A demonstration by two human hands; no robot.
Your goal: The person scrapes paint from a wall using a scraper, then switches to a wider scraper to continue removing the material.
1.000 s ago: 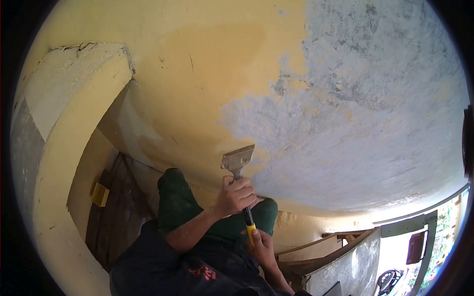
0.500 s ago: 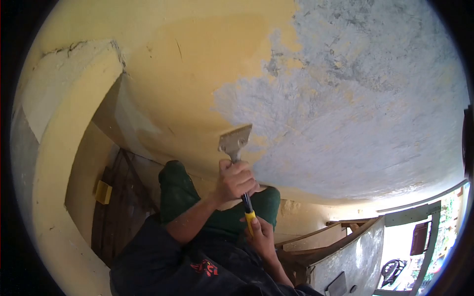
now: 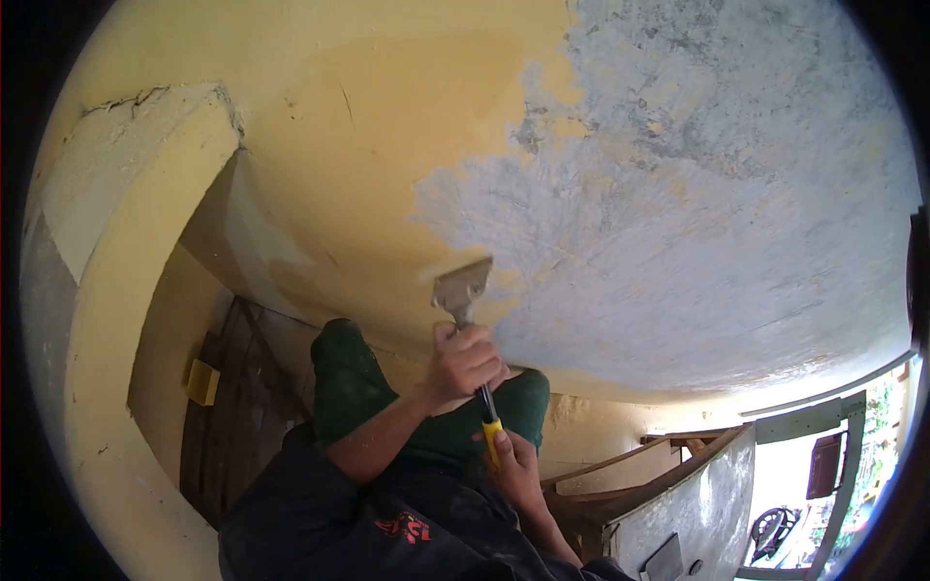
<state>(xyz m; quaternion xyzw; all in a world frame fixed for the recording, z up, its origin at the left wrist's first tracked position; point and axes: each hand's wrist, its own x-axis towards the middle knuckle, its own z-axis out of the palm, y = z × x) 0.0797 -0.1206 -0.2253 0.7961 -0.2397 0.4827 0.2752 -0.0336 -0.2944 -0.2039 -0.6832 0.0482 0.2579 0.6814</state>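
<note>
Head view | one scraper [image 3: 463, 287], blade flat on the yellow wall [image 3: 387, 145] at the bare grey patch's [image 3: 678, 213] lower-left edge | left hand [image 3: 463, 365] clenched round its neck, right hand [image 3: 511, 465] closed on the yellow handle end | blade slightly lower than half a second before

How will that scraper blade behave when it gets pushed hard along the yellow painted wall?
The scraper blade looks like thin flat metal, so it probably flexes slightly but stays stiff. With both the left hand and the right hand on its handle, it seems unlikely to slip. It probably feels light.
</note>
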